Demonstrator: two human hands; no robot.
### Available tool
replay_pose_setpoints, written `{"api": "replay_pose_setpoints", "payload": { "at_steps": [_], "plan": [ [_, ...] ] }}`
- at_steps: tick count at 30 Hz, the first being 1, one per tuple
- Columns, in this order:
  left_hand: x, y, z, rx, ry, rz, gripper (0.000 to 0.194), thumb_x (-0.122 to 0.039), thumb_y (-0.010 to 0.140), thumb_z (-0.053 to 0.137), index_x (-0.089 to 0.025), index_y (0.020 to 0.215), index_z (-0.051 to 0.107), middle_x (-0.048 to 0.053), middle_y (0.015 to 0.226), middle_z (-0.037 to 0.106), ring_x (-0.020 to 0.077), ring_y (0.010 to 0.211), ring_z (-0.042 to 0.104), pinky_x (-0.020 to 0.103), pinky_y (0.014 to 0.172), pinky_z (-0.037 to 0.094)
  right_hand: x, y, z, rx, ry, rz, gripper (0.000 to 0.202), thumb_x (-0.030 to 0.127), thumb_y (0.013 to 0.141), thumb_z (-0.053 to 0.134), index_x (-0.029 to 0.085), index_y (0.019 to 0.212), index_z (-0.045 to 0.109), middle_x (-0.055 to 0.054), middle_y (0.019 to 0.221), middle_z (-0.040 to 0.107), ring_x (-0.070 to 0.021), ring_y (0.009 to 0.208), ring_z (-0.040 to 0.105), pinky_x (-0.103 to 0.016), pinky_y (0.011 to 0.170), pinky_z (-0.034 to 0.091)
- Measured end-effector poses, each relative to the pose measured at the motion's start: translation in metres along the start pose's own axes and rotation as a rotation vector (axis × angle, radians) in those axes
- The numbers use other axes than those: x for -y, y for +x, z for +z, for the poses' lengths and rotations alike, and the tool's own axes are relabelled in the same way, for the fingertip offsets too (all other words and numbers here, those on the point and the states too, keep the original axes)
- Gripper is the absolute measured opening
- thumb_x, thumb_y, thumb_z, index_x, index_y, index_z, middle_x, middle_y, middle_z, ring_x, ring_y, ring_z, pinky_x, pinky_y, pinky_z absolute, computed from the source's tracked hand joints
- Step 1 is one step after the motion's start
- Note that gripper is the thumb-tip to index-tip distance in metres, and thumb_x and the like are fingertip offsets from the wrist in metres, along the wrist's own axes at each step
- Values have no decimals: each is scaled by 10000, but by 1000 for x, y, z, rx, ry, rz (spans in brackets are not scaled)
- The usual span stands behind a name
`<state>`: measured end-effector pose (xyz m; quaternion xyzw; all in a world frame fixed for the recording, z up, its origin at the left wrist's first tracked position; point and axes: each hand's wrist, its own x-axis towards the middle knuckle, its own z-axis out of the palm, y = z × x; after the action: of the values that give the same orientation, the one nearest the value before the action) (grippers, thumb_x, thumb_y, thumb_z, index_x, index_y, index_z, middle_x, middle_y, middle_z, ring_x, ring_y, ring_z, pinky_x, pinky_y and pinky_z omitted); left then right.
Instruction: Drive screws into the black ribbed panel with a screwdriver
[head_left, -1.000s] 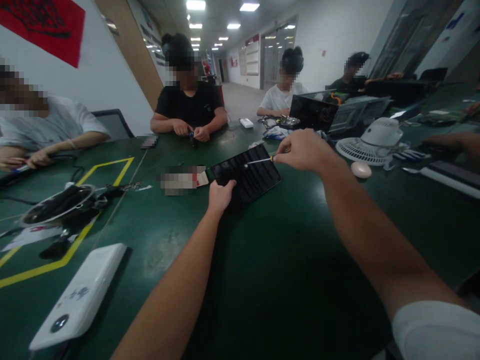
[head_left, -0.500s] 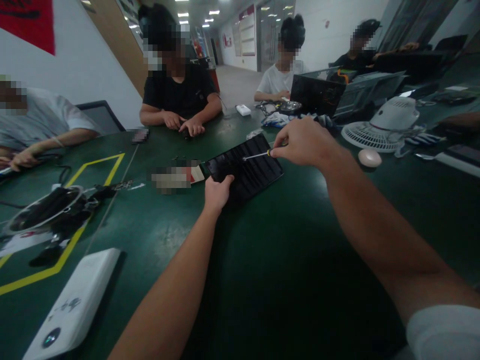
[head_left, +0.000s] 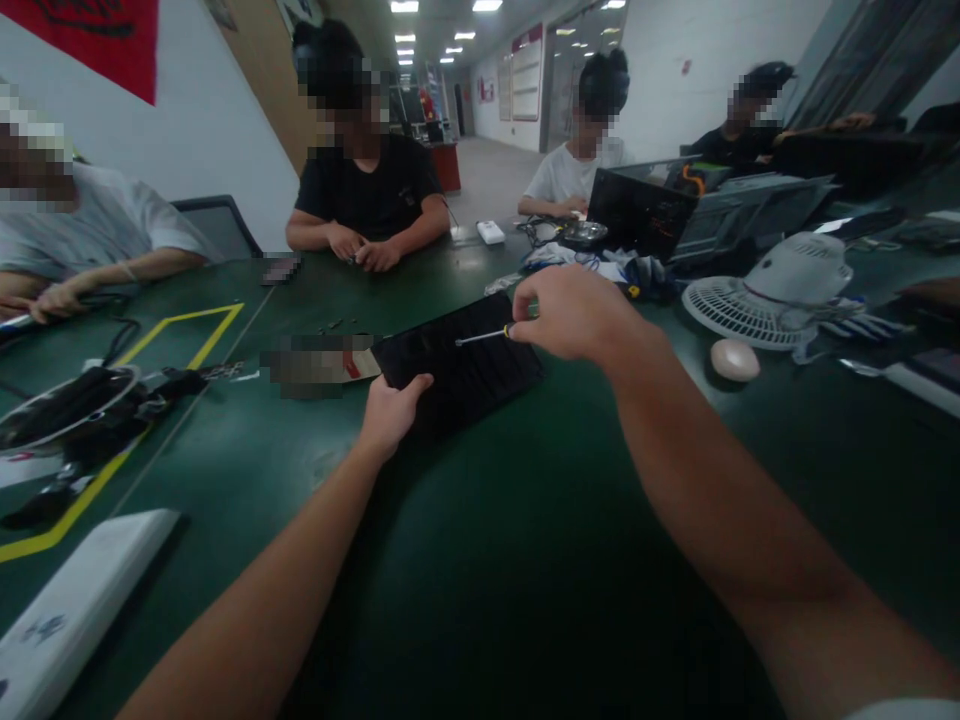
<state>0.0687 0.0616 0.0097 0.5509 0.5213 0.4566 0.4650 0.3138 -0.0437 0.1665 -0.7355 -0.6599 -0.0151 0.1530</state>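
My left hand point(head_left: 391, 413) grips the near left corner of a flat black panel point(head_left: 480, 385), its thumb lying on top. The panel is held tilted over the green table; whether its far edge touches the table I cannot tell. Above its right part, my right hand point(head_left: 574, 312) pinches the handle of a small screwdriver point(head_left: 484, 338). The metal shaft points left across the panel's face, and its tip appears over the panel's middle. Whether that tip touches the surface is unclear. A pixelated card or box point(head_left: 360, 362) with a red patch lies just left of the panel.
A white fan head point(head_left: 799, 265) and a pale pink oval object point(head_left: 735, 360) lie at right. Nearer left is a white box-shaped device point(head_left: 90, 590), with black straps and a ring point(head_left: 67, 405) beyond. Several people sit around the green table point(head_left: 480, 560), behind an opened black case point(head_left: 637, 215).
The camera view has shifted, so most things on the table sit further left. Both hands, panel and screwdriver appear further left and slightly lower, with the same holds.
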Motion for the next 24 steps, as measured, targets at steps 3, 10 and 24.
{"api": "replay_pose_setpoints", "payload": {
  "at_steps": [3, 10, 24],
  "plan": [
    [1, 0, -1, -22, 15, -13, 486, -435, 627, 911, -163, 1004, 768, 95, 972, 811, 316, 949, 776, 463, 948, 634, -8, 4, 1, 19, 41, -55, 109, 317, 909, 816, 246, 991, 821, -80, 1035, 800, -272, 969, 705, -406, 866, 523],
    [-7, -9, -1, -36, 5, -57, 476, -435, 633, 912, -170, 1003, 775, 100, 996, 814, 318, 954, 775, 478, 943, 641, -17, 11, 5, 97, 150, -34, 172, 261, 820, 883, 251, 970, 800, -54, 990, 788, -258, 904, 711, -392, 811, 514],
    [-1, -6, 3, 9, -48, 25, 446, -377, 661, 877, -181, 1047, 771, 105, 1071, 828, 338, 1057, 782, 505, 1043, 610, -16, 0, -23, -4, 91, -165, 150, 278, 835, 845, 254, 983, 846, -62, 919, 754, -286, 925, 699, -417, 860, 510]
  ]
}}
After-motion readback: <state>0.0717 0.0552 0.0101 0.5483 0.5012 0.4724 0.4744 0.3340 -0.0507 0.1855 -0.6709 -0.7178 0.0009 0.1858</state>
